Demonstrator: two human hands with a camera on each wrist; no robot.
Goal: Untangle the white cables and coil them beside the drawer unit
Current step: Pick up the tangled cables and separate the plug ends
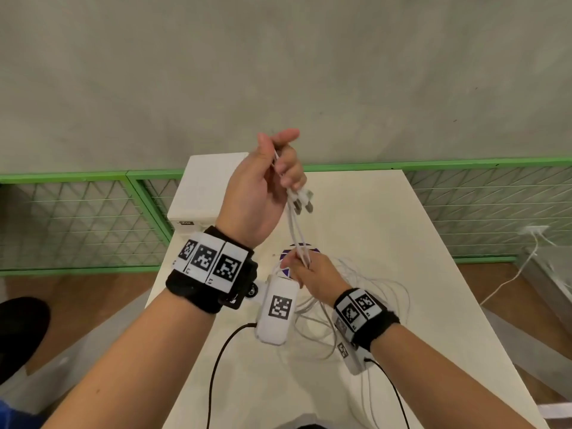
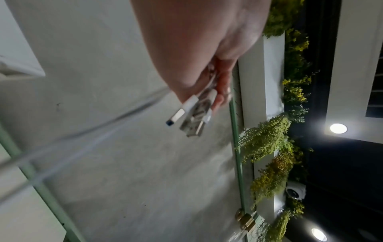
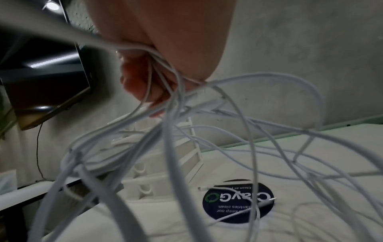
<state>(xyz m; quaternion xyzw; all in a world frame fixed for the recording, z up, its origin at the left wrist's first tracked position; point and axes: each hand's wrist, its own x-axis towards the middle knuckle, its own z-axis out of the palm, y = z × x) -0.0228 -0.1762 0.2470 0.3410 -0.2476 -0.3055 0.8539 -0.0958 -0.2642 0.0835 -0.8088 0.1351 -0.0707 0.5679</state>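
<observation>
white table [image 1: 387,218], drawer unit [image 1: 198,193] at far-left corner, cables held up over it.
left hand [image 1: 257,193] raised, fingers curled round the usb plug ends [image 1: 301,202]; right hand [image 1: 312,277] lower + nearer, pinching same white cables [image 1: 297,236], rest in loose tangle on table by round dark sticker [image 3: 238,203].
</observation>
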